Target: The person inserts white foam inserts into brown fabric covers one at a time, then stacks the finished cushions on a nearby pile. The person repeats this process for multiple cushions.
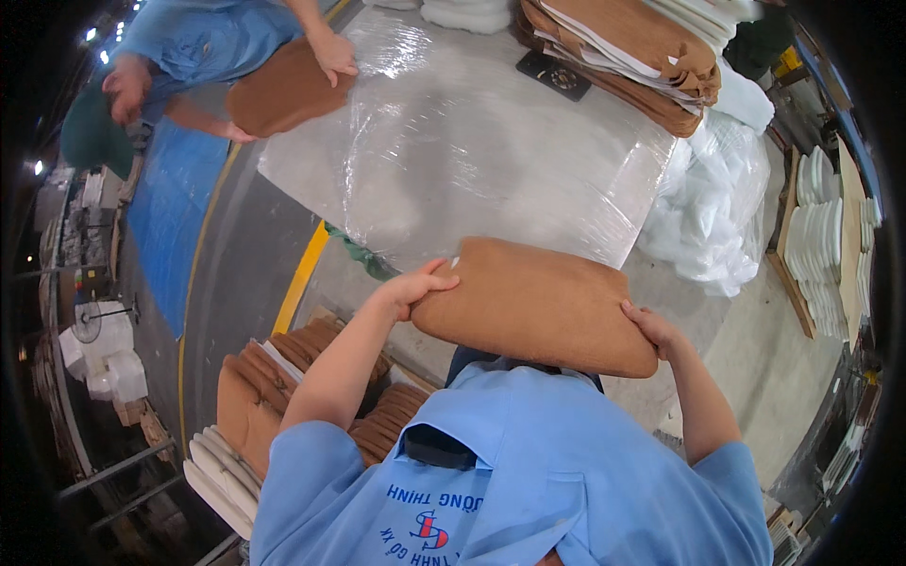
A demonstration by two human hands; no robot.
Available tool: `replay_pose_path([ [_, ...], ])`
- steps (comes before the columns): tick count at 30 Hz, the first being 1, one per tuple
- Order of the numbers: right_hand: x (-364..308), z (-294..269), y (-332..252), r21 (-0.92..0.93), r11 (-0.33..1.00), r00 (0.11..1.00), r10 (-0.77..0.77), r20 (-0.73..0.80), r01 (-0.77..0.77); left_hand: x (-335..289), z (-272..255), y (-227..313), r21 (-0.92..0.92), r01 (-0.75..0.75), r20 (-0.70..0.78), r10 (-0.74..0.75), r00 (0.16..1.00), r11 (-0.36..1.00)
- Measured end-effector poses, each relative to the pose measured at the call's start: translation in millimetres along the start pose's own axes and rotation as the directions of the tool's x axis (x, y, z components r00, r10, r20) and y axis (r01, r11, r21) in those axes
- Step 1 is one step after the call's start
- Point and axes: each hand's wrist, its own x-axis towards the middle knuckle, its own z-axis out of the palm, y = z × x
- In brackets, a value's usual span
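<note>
A brown fabric-covered cushion [533,307], wide and flat with rounded corners, is held up in front of my body. My left hand [422,288] grips its left end, thumb on the upper face. At the right end my right hand [653,330] grips the edge, its thumb on top and its other fingers mostly hidden. A small white tag shows near the cushion's upper left corner. Just beyond it lies the near edge of a work table [500,170] covered in clear plastic film.
Across the table's left, a co-worker's hands hold another brown cushion [288,90]. Brown covers and white pads are stacked [642,57] at the far right, beside a dark flat plate [554,75]. Clear plastic bags [708,198] bulge at the table's right. More brown cushions [250,406] stand by my left arm.
</note>
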Motion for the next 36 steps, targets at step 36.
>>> replay_pose_path([
  [36, -113, 58, -56, -0.536, 0.539, 0.589, -0.803, -0.093, 0.65, 11, 196, -24, 0.059, -0.346, 0.137, 0.336, 0.932, 0.936],
])
